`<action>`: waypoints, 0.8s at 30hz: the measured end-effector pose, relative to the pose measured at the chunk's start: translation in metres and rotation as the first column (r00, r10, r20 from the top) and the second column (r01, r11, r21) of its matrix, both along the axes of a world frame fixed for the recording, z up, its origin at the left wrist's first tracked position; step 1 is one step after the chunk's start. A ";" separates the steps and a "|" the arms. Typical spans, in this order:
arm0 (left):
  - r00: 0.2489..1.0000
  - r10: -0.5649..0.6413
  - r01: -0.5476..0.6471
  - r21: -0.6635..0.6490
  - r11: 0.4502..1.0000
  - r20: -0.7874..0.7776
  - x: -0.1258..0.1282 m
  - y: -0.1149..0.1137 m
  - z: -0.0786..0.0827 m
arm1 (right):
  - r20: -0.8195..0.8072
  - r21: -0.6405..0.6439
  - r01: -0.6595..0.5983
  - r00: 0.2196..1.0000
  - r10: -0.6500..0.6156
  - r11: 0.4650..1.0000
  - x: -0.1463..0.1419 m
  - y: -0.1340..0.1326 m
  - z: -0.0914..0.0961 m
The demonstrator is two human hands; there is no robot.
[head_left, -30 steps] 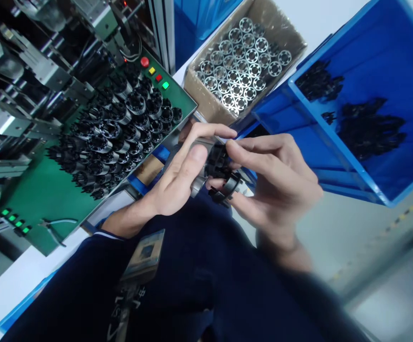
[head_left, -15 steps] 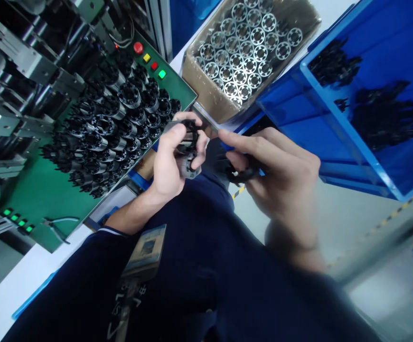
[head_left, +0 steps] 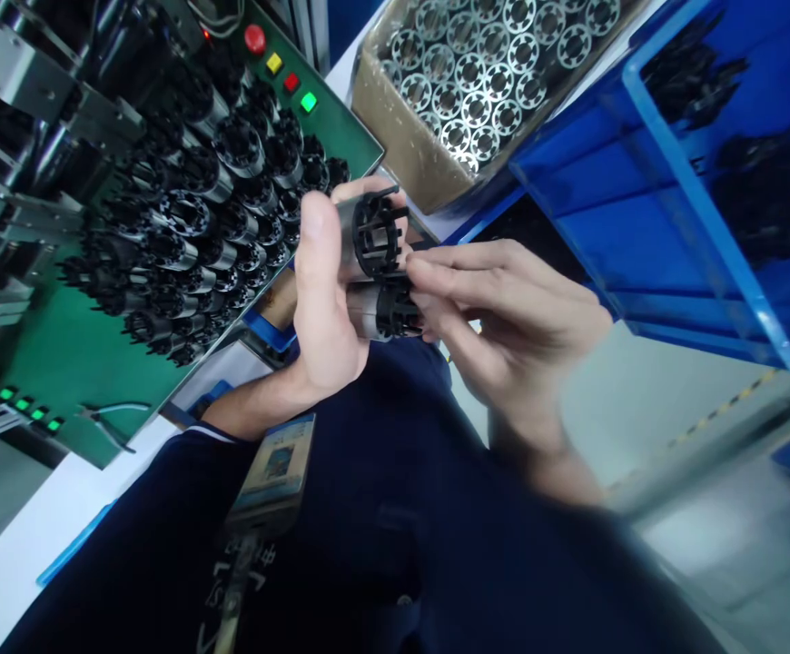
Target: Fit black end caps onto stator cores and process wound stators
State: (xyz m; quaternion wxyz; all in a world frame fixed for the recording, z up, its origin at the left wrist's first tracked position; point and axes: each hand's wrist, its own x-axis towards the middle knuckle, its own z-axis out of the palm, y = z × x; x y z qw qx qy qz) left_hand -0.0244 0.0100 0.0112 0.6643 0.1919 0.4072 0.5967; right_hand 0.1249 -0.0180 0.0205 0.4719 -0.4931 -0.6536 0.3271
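My left hand is wrapped round two metal stator cores, one above the other. The upper stator core has a black pronged plastic end piece facing right. On the lower stator core sits another black end piece, its prongs also toward the right. My right hand has its fingertips closed on the prongs of this lower end piece; the fingers partly cover it. Whether the lower piece is fully seated on its core cannot be seen.
Many stator cores with black ends stand on a green machine table at left, near pliers and push buttons. A cardboard box holds bare metal cores. A blue bin with black parts stands right.
My right hand has moved left with the black end piece, bringing it to the lower stator core. My left hand has turned the cores so their black ends face right, its thumb now raised.
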 end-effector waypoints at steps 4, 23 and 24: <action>0.997 0.008 -0.006 -0.033 0.999 0.076 -0.001 -0.001 0.003 | -0.044 -0.082 -0.076 0.996 0.073 0.994 0.002 -0.006 -0.006; 1.000 -0.018 0.018 -0.085 0.996 -0.004 0.004 -0.006 -0.001 | -0.037 -0.017 -0.077 0.996 0.076 0.997 0.006 -0.014 -0.020; 1.000 -0.028 0.027 -0.098 0.995 -0.014 0.005 -0.005 0.000 | -0.059 -0.004 -0.078 0.995 0.077 0.997 0.005 -0.015 -0.024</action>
